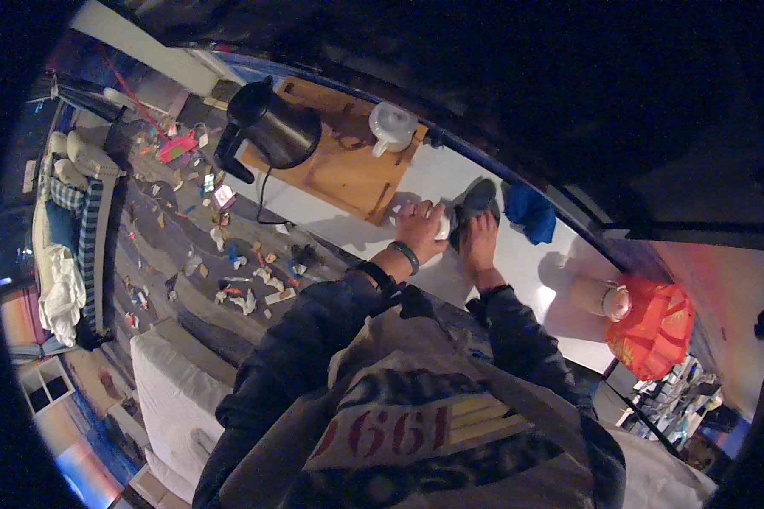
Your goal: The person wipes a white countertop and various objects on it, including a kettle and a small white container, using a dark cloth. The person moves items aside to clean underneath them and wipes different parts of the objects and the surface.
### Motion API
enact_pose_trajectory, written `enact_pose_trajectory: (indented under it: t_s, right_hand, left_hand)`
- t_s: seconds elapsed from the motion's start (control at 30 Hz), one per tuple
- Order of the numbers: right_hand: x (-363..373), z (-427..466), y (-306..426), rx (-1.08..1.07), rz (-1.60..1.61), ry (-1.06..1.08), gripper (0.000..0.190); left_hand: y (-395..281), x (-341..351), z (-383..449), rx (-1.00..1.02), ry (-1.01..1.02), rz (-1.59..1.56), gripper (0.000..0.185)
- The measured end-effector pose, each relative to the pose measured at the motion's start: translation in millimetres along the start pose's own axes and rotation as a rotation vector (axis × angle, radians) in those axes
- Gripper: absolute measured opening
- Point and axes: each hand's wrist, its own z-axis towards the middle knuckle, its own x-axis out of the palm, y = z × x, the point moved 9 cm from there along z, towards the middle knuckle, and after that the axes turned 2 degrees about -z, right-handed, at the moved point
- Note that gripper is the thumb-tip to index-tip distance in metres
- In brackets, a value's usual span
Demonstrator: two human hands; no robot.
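Note:
Over a white tabletop, my two hands are close together. My left hand is curled around a small white item, perhaps a wad of tissue; its exact kind is hard to make out. My right hand grips a dark grey object that looks like a shoe, partly covered by my fingers. The white item is right beside the dark object; whether they touch is unclear. Just past my right hand lies a crumpled blue cloth.
A wooden board carries a dark electric kettle with a trailing cord and a clear glass cup. To the right stand a lidded jar and a red bag. Litter and a pink broom are on the floor.

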Motion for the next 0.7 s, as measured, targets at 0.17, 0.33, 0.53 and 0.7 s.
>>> enact_pose_trajectory:
  t_s: [0.17, 0.33, 0.53, 0.7]
  right_hand:
    - [16.4, 17.0, 58.3, -0.172, 0.178, 0.006, 0.041]
    - [15.8, -9.7, 99.0, -0.348, 0.190, 0.119, 0.019]
    - [-5.0, 55.2, 153.2, -0.296, 0.317, 0.163, 0.026]
    - [57.5, 95.3, 241.4, -0.509, 0.140, 0.178, 0.035]
  left_hand:
    - [3.6, -34.8, -23.0, 0.009, -0.130, -0.026, 0.076]
    - [44.1, -74.8, -52.9, -0.107, -0.206, -0.067, 0.076]
    - [142.6, -88.3, -82.6, -0.336, -0.319, -0.018, 0.074]
    - [182.3, -117.4, -95.5, -0.440, -0.457, -0.006, 0.075]
